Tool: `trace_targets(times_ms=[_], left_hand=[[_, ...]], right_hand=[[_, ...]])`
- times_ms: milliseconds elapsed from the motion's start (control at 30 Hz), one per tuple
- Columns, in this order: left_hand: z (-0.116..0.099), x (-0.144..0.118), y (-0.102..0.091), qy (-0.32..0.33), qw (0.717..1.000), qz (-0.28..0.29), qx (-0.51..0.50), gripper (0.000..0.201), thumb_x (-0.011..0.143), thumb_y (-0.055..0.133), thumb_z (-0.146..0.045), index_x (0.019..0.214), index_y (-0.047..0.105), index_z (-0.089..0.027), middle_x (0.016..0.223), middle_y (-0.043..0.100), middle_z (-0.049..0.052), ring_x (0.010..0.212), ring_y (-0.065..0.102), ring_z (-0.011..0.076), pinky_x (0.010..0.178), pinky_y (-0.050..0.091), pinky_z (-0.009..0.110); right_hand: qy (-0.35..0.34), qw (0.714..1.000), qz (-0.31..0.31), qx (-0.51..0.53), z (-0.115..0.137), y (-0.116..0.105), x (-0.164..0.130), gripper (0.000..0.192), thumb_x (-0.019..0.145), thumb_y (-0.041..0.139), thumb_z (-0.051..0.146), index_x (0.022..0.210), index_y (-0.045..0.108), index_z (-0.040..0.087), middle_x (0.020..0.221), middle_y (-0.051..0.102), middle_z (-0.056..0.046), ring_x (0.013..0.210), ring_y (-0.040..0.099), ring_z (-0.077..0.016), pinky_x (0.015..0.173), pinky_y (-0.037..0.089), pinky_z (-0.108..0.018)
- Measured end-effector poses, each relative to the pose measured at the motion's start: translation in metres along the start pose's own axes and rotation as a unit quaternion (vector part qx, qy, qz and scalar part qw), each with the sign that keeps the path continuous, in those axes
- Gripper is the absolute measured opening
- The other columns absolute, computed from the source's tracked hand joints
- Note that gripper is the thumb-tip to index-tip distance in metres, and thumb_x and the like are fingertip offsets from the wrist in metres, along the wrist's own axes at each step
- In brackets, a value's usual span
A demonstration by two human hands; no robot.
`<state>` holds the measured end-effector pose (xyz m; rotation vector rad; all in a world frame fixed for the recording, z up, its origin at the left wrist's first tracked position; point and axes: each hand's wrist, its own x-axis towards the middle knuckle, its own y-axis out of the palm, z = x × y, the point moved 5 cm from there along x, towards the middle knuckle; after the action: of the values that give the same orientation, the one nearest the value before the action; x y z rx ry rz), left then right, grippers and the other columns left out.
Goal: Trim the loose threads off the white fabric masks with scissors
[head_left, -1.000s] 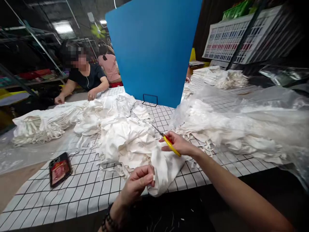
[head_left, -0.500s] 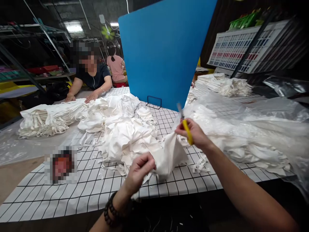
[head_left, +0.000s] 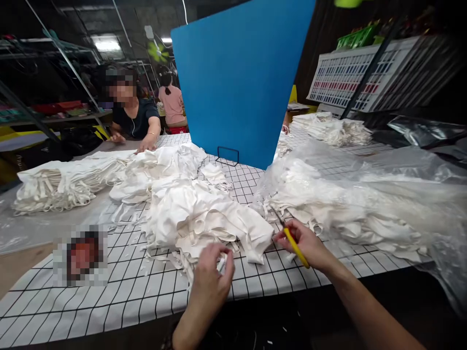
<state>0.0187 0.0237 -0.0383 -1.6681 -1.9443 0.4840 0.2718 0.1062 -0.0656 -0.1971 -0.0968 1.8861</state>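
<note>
Checked tablecloth spreads below; one blue panel blocks the view at twelve o'clock, with two co-workers at eleven and clear plastic at two. Nearer than the panel, one white fabric heap lies towards twelve. Beside it, the right hand is wrapped round one pair of yellow-handled scissors; the left hand is half-curled, a white bit between thumb and fingers, its grip unclear.

Before the blue board, cropped at top right, the left hand partly hides a white bit (too small to identify).
</note>
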Motion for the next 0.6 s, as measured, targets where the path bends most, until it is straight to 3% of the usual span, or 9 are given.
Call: trace_targets(times_ms=[33, 100, 167, 267, 367, 467, 533, 600], left_hand=[[0.004, -0.006, 0.015, -0.049, 0.993, 0.079, -0.069, 0.03, 0.09, 0.047, -0.042, 0.086, 0.062, -0.016, 0.083, 0.062, 0.008, 0.076, 0.061, 0.0207, 0.071, 0.052, 0.036], [0.013, -0.017, 0.044, -0.159, 0.946, 0.201, -0.196, 0.039, 0.088, 0.047, -0.05, 0.082, 0.061, -0.014, 0.069, 0.06, 0.004, 0.053, 0.055, 0.0139, 0.05, 0.048, 0.027], [0.021, -0.022, 0.064, -0.233, 0.897, 0.247, -0.283, 0.042, 0.083, 0.052, -0.053, 0.084, 0.061, -0.012, 0.066, 0.059, 0.002, 0.045, 0.051, 0.0105, 0.041, 0.043, 0.023], [0.027, -0.024, 0.082, -0.291, 0.838, 0.264, -0.377, 0.04, 0.08, 0.059, -0.047, 0.09, 0.063, -0.008, 0.068, 0.062, 0.004, 0.046, 0.054, 0.0104, 0.044, 0.048, 0.023], [0.025, -0.027, 0.09, -0.36, 0.743, 0.275, -0.493, 0.039, 0.086, 0.054, -0.04, 0.098, 0.064, -0.005, 0.079, 0.068, 0.011, 0.053, 0.061, 0.0122, 0.055, 0.054, 0.026], [0.022, -0.023, 0.094, -0.42, 0.651, 0.255, -0.579, 0.05, 0.092, 0.045, -0.046, 0.104, 0.062, -0.001, 0.086, 0.069, 0.014, 0.06, 0.065, 0.0152, 0.062, 0.055, 0.028], [0.018, -0.018, 0.098, -0.43, 0.615, 0.249, -0.613, 0.059, 0.092, 0.043, -0.053, 0.104, 0.062, 0.001, 0.087, 0.069, 0.015, 0.063, 0.066, 0.0166, 0.062, 0.054, 0.027], [0.01, -0.011, 0.102, -0.418, 0.596, 0.268, -0.631, 0.061, 0.089, 0.047, -0.057, 0.104, 0.064, 0.0, 0.088, 0.069, 0.015, 0.06, 0.063, 0.0145, 0.053, 0.051, 0.024]], right_hand=[[-0.004, 1.0, -0.016, 0.005, -0.002, 0.0, 0.004, 0.036, 0.076, 0.075, 0.035, 0.093, 0.046, 0.023, 0.092, 0.068, -0.004, 0.084, 0.064, -0.0197, 0.077, 0.05, -0.034], [-0.006, 1.0, -0.018, -0.002, -0.001, 0.007, 0.015, 0.038, 0.074, 0.076, 0.037, 0.093, 0.047, 0.022, 0.091, 0.068, -0.003, 0.081, 0.064, -0.0194, 0.074, 0.05, -0.033], [0.011, 0.999, -0.004, -0.042, 0.002, 0.026, 0.025, 0.038, 0.071, 0.077, 0.039, 0.09, 0.048, 0.022, 0.088, 0.068, -0.003, 0.079, 0.064, -0.0197, 0.07, 0.049, -0.032], [0.035, 0.987, -0.037, -0.152, 0.006, 0.058, 0.038, 0.039, 0.064, 0.081, 0.036, 0.083, 0.05, 0.022, 0.084, 0.067, -0.002, 0.078, 0.064, -0.0207, 0.068, 0.048, -0.031], [0.036, 0.975, -0.083, -0.202, 0.008, 0.077, 0.05, 0.036, 0.062, 0.081, 0.031, 0.079, 0.05, 0.022, 0.081, 0.066, -0.003, 0.08, 0.062, -0.0222, 0.07, 0.047, -0.031], [0.025, 0.977, -0.083, -0.195, 0.007, 0.075, 0.054, 0.03, 0.068, 0.075, 0.03, 0.079, 0.049, 0.022, 0.08, 0.065, -0.003, 0.079, 0.062, -0.0228, 0.07, 0.048, -0.033], [-0.005, 0.983, -0.071, -0.167, 0.007, 0.067, 0.045, 0.029, 0.071, 0.073, 0.033, 0.084, 0.049, 0.024, 0.082, 0.064, -0.003, 0.08, 0.063, -0.0232, 0.071, 0.049, -0.035], [-0.05, 0.993, -0.063, -0.091, 0.009, 0.06, 0.028, 0.034, 0.072, 0.074, 0.04, 0.09, 0.05, 0.026, 0.085, 0.064, -0.003, 0.081, 0.063, -0.0246, 0.071, 0.052, -0.037]])
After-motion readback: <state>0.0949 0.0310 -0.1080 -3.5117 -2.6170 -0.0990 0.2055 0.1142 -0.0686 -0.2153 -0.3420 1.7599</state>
